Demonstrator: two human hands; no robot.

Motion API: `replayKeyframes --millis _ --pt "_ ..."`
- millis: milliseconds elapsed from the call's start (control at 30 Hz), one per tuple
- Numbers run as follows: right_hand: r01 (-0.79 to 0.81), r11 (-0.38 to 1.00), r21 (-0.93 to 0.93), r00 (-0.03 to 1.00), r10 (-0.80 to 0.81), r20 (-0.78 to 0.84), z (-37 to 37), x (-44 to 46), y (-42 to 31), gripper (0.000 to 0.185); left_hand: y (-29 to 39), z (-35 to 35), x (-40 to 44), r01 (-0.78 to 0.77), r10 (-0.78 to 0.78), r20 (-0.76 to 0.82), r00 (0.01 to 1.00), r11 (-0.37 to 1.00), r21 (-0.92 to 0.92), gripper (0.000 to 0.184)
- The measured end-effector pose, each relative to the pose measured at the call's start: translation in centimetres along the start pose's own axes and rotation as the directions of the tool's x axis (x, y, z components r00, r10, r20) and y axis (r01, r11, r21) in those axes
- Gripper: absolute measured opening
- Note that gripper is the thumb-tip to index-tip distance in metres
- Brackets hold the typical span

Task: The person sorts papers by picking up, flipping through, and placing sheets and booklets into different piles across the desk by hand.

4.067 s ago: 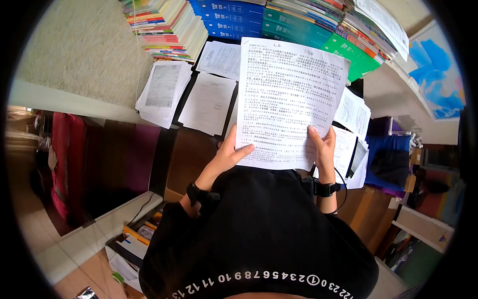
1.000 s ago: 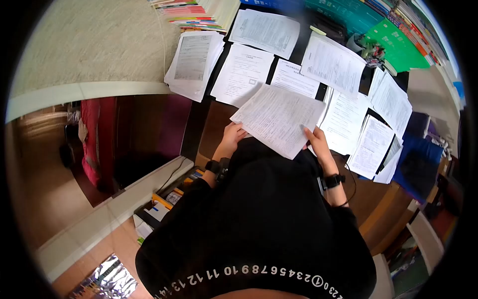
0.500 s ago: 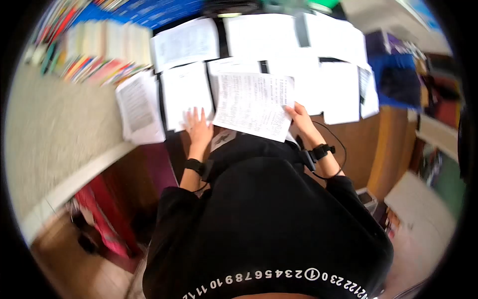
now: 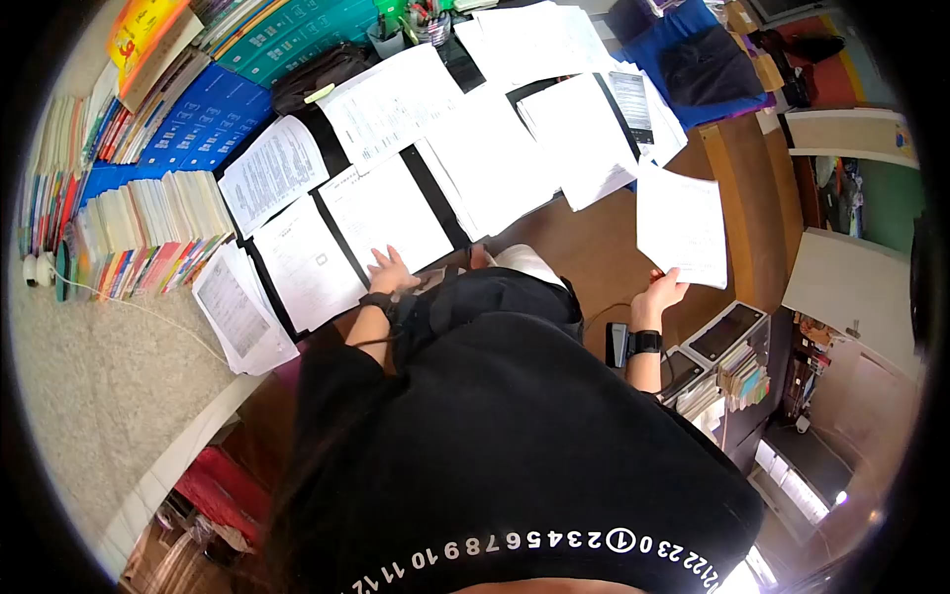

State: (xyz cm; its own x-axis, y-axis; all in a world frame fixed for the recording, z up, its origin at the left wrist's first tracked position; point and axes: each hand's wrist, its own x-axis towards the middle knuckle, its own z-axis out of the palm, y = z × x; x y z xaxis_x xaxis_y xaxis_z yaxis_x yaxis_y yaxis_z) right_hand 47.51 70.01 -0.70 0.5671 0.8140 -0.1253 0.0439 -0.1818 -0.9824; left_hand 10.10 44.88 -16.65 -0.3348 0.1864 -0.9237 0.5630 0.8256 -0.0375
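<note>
In the head view, my right hand [image 4: 659, 295] is off to the right, closed on the lower edge of a printed sheet of paper [image 4: 683, 226]. The sheet is held out in the air, away from the desk. My left hand [image 4: 392, 271] rests with fingers spread at the near edge of a white paper stack [image 4: 388, 213]. Left of that stack lies another paper stack [image 4: 307, 262], with a dark strip between them. A larger white pile [image 4: 490, 163] is to the right of my left hand.
More printed papers [image 4: 272, 168] cover the desk, further back and at both sides. Books [image 4: 163, 223] and blue folders [image 4: 203, 124] stand at the left and back. Pen cups [image 4: 427, 25] are at the far edge. A blue bag [image 4: 698, 64] sits at the back right.
My right hand has carried the sheet from over the desk's middle out to the right. My left hand remains by the papers. The view has turned, with more shelving showing on the right.
</note>
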Motion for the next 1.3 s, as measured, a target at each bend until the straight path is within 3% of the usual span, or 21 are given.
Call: replayKeyframes --millis 100,233,333,433,500,567,633,667,700,733,767,800,833,900,967,1000,1033,1100,1167,1233,1300 --pt "-0.096 0.995 0.041 0.994 0.098 -0.043 -0.3 1.6 0.9 0.024 0.5 -1.9 -1.5 -0.018 0.017 0.080 0.997 1.000 0.013 0.128" --pt "-0.190 0.979 0.069 0.981 0.187 0.049 0.5 1.3 0.7 0.024 0.0 -1.7 -1.0 -0.006 0.009 0.091 0.996 1.000 -0.028 0.118" --pt "-0.185 0.977 0.110 0.980 0.174 0.098 1.4 0.9 0.6 0.021 -0.6 -0.8 -0.6 -0.033 0.032 -0.020 0.999 0.996 -0.079 0.109" --pt "-0.165 0.983 0.082 0.974 0.149 0.170 2.4 1.7 0.0 0.020 -0.6 -0.7 2.4 -0.219 0.211 -0.144 0.967 0.975 -0.037 0.090" --pt "-0.125 0.987 0.102 0.974 0.103 0.201 3.1 2.2 -0.6 0.019 2.7 -0.1 3.7 -0.519 0.442 -0.545 0.712 0.854 0.015 0.075" --pt "-0.137 0.981 0.137 0.975 0.109 0.195 3.6 2.5 -1.1 0.018 9.0 -3.4 -2.8 -0.656 0.600 -0.618 0.508 0.735 0.174 0.074" --pt "-0.171 0.975 0.143 0.969 0.140 0.206 4.1 2.9 -1.4 0.014 14.1 -5.7 -7.5 -0.622 0.606 -0.416 0.678 0.775 0.116 0.078" --pt "-0.195 0.971 0.138 0.965 0.165 0.202 4.1 3.4 -1.2 0.015 16.4 -5.8 -7.7 -0.668 0.628 -0.229 0.744 0.688 -0.284 0.077" --pt "-0.222 0.966 0.130 0.959 0.192 0.210 4.2 3.7 -0.7 0.015 16.9 -5.9 -7.7 -0.547 0.687 -0.052 0.725 0.528 -0.650 0.076" --pt "-0.245 0.958 0.148 0.936 0.193 0.295 3.8 5.3 0.5 0.016 17.8 -5.6 -8.2 -0.509 0.827 -0.053 0.560 0.293 -0.809 0.077" --pt "-0.282 0.946 0.160 0.898 0.202 0.391 3.7 6.4 1.7 0.016 18.8 -5.3 -8.7 -0.315 0.932 -0.052 0.359 0.069 -0.947 0.079" --pt "-0.245 0.961 0.128 0.890 0.171 0.423 3.6 5.7 1.2 0.017 19.7 -5.0 -9.3 -0.054 0.987 -0.048 0.150 -0.040 -0.998 0.080" --pt "-0.207 0.973 0.107 0.884 0.139 0.446 3.7 4.6 0.0 0.018 19.7 -5.5 -12.3 0.006 0.990 -0.139 0.031 -0.139 -0.990 0.080" --pt "-0.088 0.991 0.102 0.857 0.023 0.515 4.1 1.5 -1.6 0.019 18.9 -6.4 -14.6 -0.164 0.984 -0.133 0.117 -0.113 -0.980 0.080" --pt "-0.050 0.999 0.013 0.838 0.035 0.545 4.7 0.6 -1.3 0.020 16.3 -5.9 -13.3 -0.290 0.934 -0.161 0.318 -0.066 -0.955 0.081" --pt "-0.080 0.996 0.034 0.819 0.046 0.572 4.8 0.4 -1.2 0.023 15.6 -4.0 -9.5 -0.214 0.900 -0.228 0.372 -0.156 -0.964 0.080" --pt "-0.104 0.995 0.005 0.795 0.080 0.601 5.1 0.7 -0.8 0.024 13.8 -4.3 -10.1 -0.109 0.807 -0.257 0.532 -0.236 -0.966 0.080" --pt "-0.144 0.988 -0.061 0.750 0.149 0.645 6.2 1.4 0.1 0.027 9.6 -3.4 -5.8 0.007 0.697 -0.408 0.590 -0.510 -0.860 0.079" --pt "-0.077 0.993 -0.093 0.751 0.119 0.649 7.4 -0.5 -1.5 0.029 4.2 -2.7 -5.0 -0.027 0.502 -0.509 0.699 -0.693 -0.721 0.074" --pt "-0.011 0.992 -0.126 0.752 0.092 0.652 8.2 -1.1 -1.5 0.029 -0.4 -2.1 -6.7 -0.160 0.326 -0.503 0.801 -0.692 -0.704 0.069" --pt "0.001 0.987 -0.158 0.733 0.107 0.672 9.9 -1.3 -1.2 0.029 -4.2 -1.0 -7.0 -0.134 0.236 -0.462 0.855 -0.760 -0.636 0.063"
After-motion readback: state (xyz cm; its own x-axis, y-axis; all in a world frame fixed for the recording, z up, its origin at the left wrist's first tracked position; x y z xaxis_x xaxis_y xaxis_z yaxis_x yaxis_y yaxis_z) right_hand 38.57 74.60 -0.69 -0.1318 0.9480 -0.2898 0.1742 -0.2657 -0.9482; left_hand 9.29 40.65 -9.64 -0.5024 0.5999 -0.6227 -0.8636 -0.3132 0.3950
